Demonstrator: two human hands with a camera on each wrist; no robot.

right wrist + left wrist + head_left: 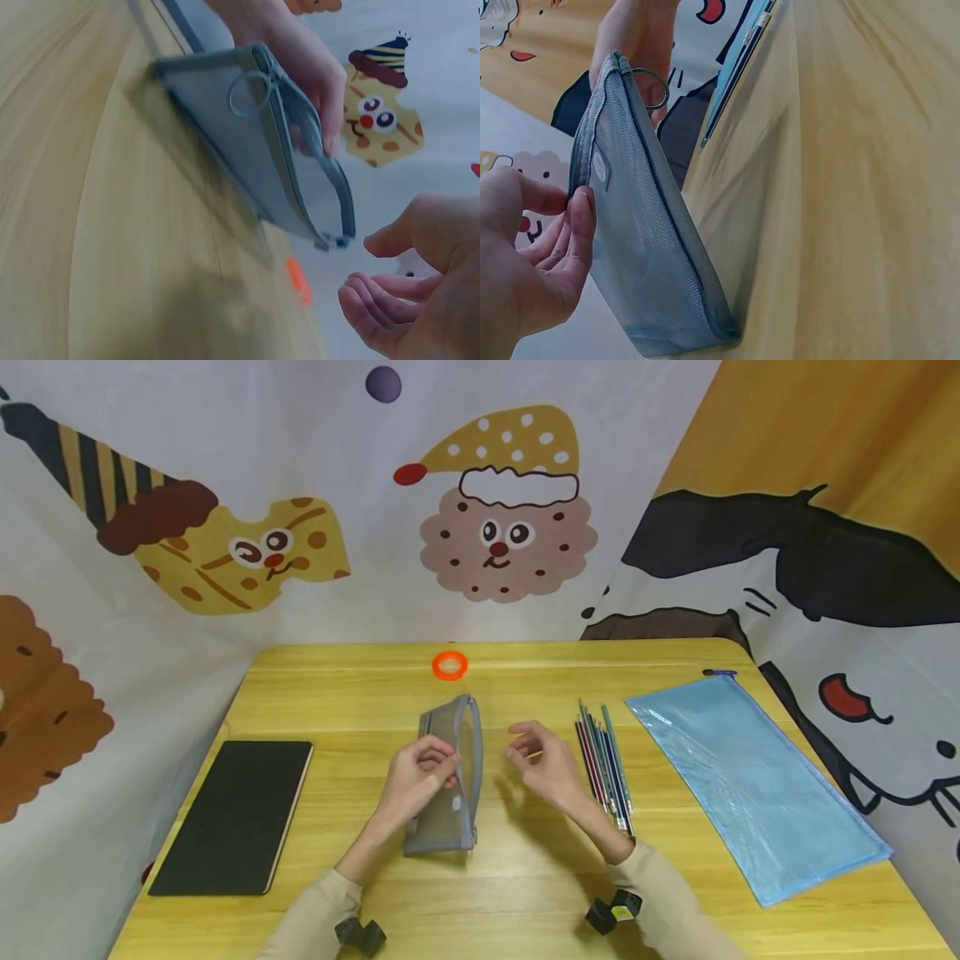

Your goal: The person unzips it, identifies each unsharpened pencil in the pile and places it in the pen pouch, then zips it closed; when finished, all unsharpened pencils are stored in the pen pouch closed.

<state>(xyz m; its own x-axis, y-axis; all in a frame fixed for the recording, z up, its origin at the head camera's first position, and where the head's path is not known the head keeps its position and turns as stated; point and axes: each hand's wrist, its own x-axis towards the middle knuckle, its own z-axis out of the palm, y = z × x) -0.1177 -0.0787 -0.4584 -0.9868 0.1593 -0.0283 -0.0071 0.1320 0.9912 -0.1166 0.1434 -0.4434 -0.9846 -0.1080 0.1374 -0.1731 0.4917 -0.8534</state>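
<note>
A grey translucent zippered pencil pouch [438, 825] stands up from the middle of the table, its zipper side gaping. My left hand [416, 781] pinches the upper edge of that opening between thumb and fingers, as the left wrist view also shows. To the right of the pouch, my right hand [546, 767] hovers with fingers loosely bent, holding nothing and apart from the pouch. A round ring [244, 94] hangs at the near end of the zipper. Beside my right hand lies a bundle of pencils [603, 760], partly hidden by the forearm.
A black notebook [232, 814] lies at the left. On the right is a blue translucent zip folder [757, 785] with a purple zipper pull [722, 673] at its far end. An orange tape roll [450, 666] sits near the back edge. A cartoon-printed cloth [285, 427] hangs behind the table.
</note>
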